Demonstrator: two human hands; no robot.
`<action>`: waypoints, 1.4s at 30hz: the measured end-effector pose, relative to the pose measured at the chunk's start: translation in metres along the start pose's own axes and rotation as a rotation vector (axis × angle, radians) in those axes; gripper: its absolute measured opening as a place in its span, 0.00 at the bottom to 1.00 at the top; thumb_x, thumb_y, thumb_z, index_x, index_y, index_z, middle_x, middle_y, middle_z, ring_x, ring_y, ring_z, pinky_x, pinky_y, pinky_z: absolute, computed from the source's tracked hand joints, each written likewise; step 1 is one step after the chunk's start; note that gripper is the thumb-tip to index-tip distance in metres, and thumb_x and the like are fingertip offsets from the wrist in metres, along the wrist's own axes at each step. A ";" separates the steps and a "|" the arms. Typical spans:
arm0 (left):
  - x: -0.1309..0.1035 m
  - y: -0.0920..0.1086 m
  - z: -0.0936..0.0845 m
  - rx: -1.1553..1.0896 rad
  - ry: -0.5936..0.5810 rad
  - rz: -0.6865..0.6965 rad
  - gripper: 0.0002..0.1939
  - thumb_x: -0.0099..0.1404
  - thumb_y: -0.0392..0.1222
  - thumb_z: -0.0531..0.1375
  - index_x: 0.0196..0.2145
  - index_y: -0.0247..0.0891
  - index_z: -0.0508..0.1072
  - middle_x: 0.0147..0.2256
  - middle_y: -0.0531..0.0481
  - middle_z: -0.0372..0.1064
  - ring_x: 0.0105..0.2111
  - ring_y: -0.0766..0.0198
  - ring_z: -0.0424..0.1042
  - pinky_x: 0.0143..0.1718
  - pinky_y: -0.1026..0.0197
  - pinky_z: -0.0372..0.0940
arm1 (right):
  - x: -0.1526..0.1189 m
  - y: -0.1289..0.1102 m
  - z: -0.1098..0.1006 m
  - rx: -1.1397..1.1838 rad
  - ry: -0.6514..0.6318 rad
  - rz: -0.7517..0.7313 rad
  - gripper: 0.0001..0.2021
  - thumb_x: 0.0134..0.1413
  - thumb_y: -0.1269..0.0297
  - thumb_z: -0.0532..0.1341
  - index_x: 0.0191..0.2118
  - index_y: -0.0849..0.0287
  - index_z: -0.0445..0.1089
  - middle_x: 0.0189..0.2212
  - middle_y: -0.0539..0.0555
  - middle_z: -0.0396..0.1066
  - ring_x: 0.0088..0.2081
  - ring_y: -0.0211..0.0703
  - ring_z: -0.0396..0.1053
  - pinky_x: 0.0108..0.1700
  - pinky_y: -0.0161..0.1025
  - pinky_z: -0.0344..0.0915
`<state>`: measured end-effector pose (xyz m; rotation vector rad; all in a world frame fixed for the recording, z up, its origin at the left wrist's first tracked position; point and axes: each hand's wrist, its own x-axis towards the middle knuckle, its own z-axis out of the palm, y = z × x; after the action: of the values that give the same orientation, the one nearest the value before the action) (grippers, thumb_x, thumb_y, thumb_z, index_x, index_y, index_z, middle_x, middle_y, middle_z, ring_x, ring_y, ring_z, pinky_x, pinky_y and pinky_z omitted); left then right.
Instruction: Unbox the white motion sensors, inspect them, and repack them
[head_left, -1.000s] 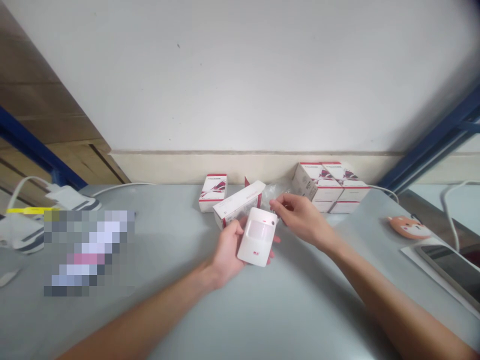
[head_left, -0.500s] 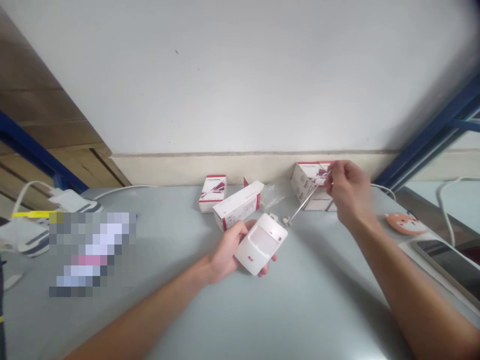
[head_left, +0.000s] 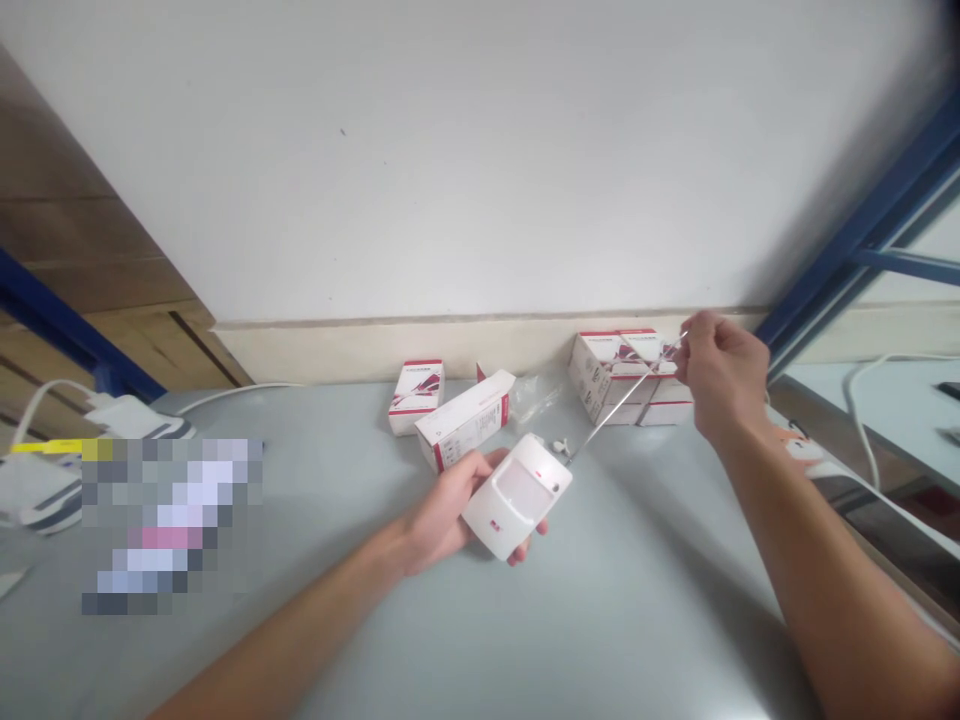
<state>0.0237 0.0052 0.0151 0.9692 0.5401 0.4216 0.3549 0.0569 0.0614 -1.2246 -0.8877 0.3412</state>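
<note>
A white motion sensor [head_left: 517,498] with a curved window and a small red logo lies in my left hand [head_left: 444,515], the fingers wrapped around its body. A thin metal telescopic antenna [head_left: 619,402] runs up and right from the sensor's upper corner. At its far end, my right hand [head_left: 726,375] pinches the tip, which pokes out slightly past the fingers. Just behind the sensor, a small white plastic piece [head_left: 561,446] sits on the table. Beyond the sensor stands a white and red carton [head_left: 466,420], partly hidden by the left hand.
By the wall are a small red-topped box [head_left: 417,396], a clear plastic bag [head_left: 536,397] and several stacked boxes [head_left: 600,385] strapped together. White adapters [head_left: 124,415] and a blurred-out item are on the left. An orange animal-face object [head_left: 796,448] lies behind my right forearm.
My right hand has moved away from the sensor, up and to the right, and more of the antenna is drawn out. My left hand keeps its hold; the view has shifted slightly.
</note>
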 end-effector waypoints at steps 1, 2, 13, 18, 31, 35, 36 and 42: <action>-0.001 0.001 0.002 0.007 -0.008 -0.002 0.22 0.71 0.49 0.45 0.52 0.34 0.69 0.38 0.35 0.79 0.29 0.52 0.76 0.36 0.52 0.67 | 0.003 0.000 -0.004 0.029 0.014 0.003 0.19 0.60 0.45 0.67 0.30 0.55 0.70 0.18 0.45 0.56 0.20 0.35 0.52 0.22 0.39 0.46; -0.002 0.002 0.004 0.022 -0.007 -0.002 0.22 0.72 0.49 0.45 0.52 0.35 0.69 0.37 0.36 0.79 0.28 0.53 0.76 0.36 0.52 0.67 | 0.006 0.000 -0.007 0.053 0.023 0.004 0.18 0.60 0.46 0.67 0.29 0.56 0.70 0.18 0.44 0.54 0.20 0.35 0.52 0.22 0.39 0.45; -0.007 0.007 -0.004 0.094 0.060 0.014 0.22 0.71 0.49 0.47 0.56 0.36 0.66 0.35 0.38 0.79 0.25 0.53 0.77 0.32 0.54 0.68 | 0.005 0.006 -0.007 0.114 -0.042 0.063 0.18 0.59 0.47 0.69 0.31 0.58 0.73 0.22 0.48 0.62 0.21 0.35 0.57 0.22 0.38 0.52; -0.001 -0.001 -0.012 0.012 0.056 0.003 0.22 0.70 0.47 0.48 0.57 0.36 0.64 0.39 0.35 0.80 0.29 0.51 0.78 0.33 0.54 0.68 | 0.007 0.009 -0.007 0.317 -0.280 0.230 0.14 0.53 0.52 0.75 0.35 0.55 0.74 0.33 0.48 0.66 0.25 0.31 0.61 0.24 0.31 0.61; -0.002 0.004 -0.011 -0.025 0.023 -0.028 0.22 0.68 0.47 0.49 0.56 0.35 0.65 0.41 0.31 0.80 0.31 0.49 0.79 0.36 0.51 0.67 | 0.008 0.005 -0.011 0.476 -0.306 0.377 0.18 0.49 0.69 0.73 0.46 0.49 0.75 0.35 0.46 0.68 0.26 0.32 0.58 0.25 0.31 0.63; -0.002 0.003 -0.015 -0.057 -0.002 -0.034 0.23 0.68 0.48 0.49 0.56 0.35 0.65 0.42 0.31 0.80 0.31 0.49 0.79 0.36 0.51 0.67 | 0.004 -0.001 -0.009 0.454 -0.329 0.356 0.15 0.51 0.67 0.72 0.44 0.49 0.74 0.37 0.46 0.69 0.25 0.33 0.57 0.25 0.32 0.63; -0.002 0.003 -0.017 -0.071 -0.008 -0.033 0.23 0.68 0.48 0.50 0.56 0.35 0.65 0.42 0.31 0.80 0.31 0.48 0.79 0.36 0.50 0.67 | 0.003 -0.001 -0.009 0.444 -0.336 0.349 0.14 0.52 0.67 0.72 0.43 0.49 0.73 0.37 0.46 0.70 0.25 0.33 0.57 0.25 0.32 0.63; -0.003 0.003 -0.015 -0.123 0.013 -0.030 0.27 0.65 0.47 0.50 0.58 0.33 0.64 0.41 0.29 0.80 0.31 0.47 0.79 0.38 0.48 0.66 | 0.004 -0.004 -0.007 0.475 -0.302 0.372 0.11 0.52 0.69 0.73 0.40 0.54 0.73 0.38 0.48 0.70 0.26 0.31 0.58 0.25 0.30 0.63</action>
<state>0.0121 0.0149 0.0119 0.8394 0.5334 0.4292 0.3613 0.0537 0.0657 -0.8983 -0.7691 0.9989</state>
